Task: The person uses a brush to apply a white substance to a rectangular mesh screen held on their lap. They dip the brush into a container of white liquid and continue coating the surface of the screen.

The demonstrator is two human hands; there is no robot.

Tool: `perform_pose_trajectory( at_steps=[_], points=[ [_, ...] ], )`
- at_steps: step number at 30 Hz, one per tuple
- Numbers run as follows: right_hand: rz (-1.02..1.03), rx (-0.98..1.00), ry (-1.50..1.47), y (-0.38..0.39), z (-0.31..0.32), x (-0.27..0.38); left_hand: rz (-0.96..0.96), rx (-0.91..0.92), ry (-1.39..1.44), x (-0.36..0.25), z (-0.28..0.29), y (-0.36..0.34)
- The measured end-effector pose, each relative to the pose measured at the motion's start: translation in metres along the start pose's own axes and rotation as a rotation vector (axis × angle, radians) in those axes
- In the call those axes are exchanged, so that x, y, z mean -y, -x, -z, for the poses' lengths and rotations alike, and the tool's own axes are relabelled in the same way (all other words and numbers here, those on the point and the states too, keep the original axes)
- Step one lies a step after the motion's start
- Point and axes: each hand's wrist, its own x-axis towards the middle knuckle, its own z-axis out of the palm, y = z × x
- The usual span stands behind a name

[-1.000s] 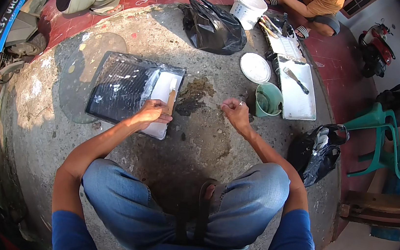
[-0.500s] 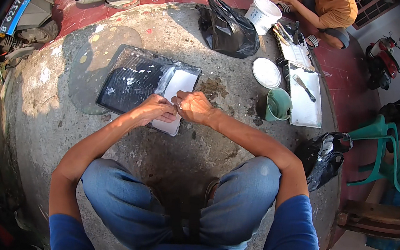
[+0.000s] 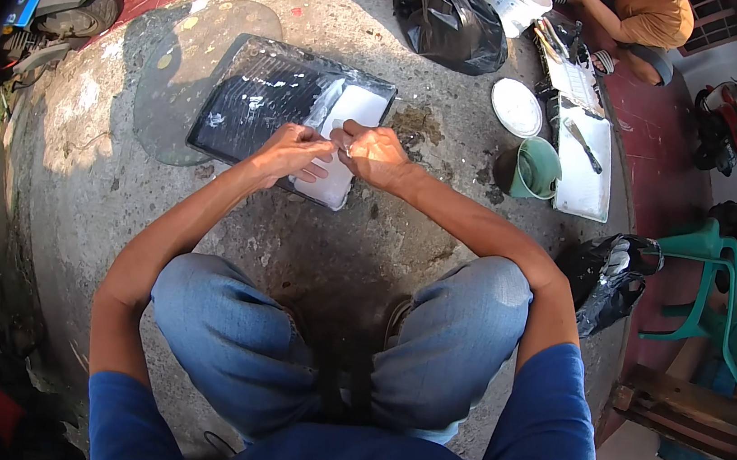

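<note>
Paint tray (image 3: 252, 94), black and ribbed, with white paint (image 3: 360, 106) across its right end and white smears over the ribs; it lies on the concrete ground (image 3: 365, 257), in front of a person in blue jeans (image 3: 220, 331). Above the near part of the tray's white end, the two hands come together. The left hand (image 3: 294, 153) has its fingers partly bent and pointing right; the right hand (image 3: 375, 154) is curled, its thumb and forefinger close to the left fingertips. Whether either one grips something small cannot be told, since the fingers hide the space between them.

Beyond the tray, to its upper right, stands a black plastic bag (image 3: 456, 22), with a white bucket (image 3: 514, 6) farther right. Well to the right of the tray lies a round white lid (image 3: 517, 108); nearer the person than the lid is a green tub (image 3: 534, 169). Past the tub, on the side away from the tray, a white panel (image 3: 587, 187) bears a scraper (image 3: 585, 147); brushes (image 3: 549, 40) lie beyond it. A second black bag (image 3: 604, 280), to the tray's lower right, sits near a green chair (image 3: 698, 245). Farthest from the tray, at upper right, another person (image 3: 651, 21) crouches.
</note>
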Motion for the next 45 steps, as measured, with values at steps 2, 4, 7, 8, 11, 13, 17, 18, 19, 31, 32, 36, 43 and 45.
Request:
perform_pose_trajectory(
  at_steps=[2, 4, 7, 8, 11, 13, 17, 18, 19, 31, 32, 36, 43, 45],
  points=[
    [-0.061, -0.018, -0.061, -0.008, 0.011, 0.002, 0.152, -0.097, -0.076, 0.011, 0.014, 0.014],
    [-0.141, -0.307, -0.148, -0.004, 0.011, -0.015, 0.28, -0.137, -0.091, 0.03, 0.028, 0.02],
    [-0.395, -0.42, -0.343, -0.001, 0.019, -0.038, 0.388, -0.235, 0.012, 0.081, 0.051, 0.027],
    [-0.393, -0.414, -0.353, 0.0, 0.014, -0.047, 0.398, -0.239, 0.015, 0.097, 0.05, 0.025],
    [-0.576, -0.324, -0.392, 0.0, 0.002, -0.068, 0.376, -0.339, 0.366, 0.129, 0.043, 0.015],
    [-0.525, -0.312, -0.331, -0.002, -0.007, -0.07, 0.262, -0.444, 0.664, 0.146, 0.036, 0.004],
    [-0.367, -0.303, -0.213, -0.005, -0.023, -0.072, 0.24, -0.549, 0.664, 0.165, 0.039, -0.009],
    [-0.37, -0.3, -0.217, -0.004, -0.026, -0.073, 0.178, -0.485, 0.802, 0.165, 0.042, -0.013],
    [-0.349, -0.282, -0.212, -0.002, -0.029, -0.073, 0.114, -0.418, 0.938, 0.166, 0.043, -0.015],
    [-0.16, -0.14, -0.329, 0.03, -0.024, -0.021, 0.024, -0.333, 0.918, 0.159, 0.037, -0.006],
    [-0.153, -0.083, -0.375, 0.031, -0.022, -0.018, 0.025, -0.339, 0.911, 0.16, 0.037, -0.004],
    [-0.165, -0.024, -0.482, 0.041, -0.024, -0.014, 0.06, -0.328, 0.932, 0.164, 0.032, -0.002],
    [-0.365, -0.06, -0.585, 0.062, -0.015, -0.026, 0.075, -0.257, 0.945, 0.16, 0.017, 0.016],
    [-0.423, -0.229, -0.522, 0.069, -0.015, -0.03, 0.076, -0.25, 0.955, 0.161, 0.01, 0.019]
  ],
)
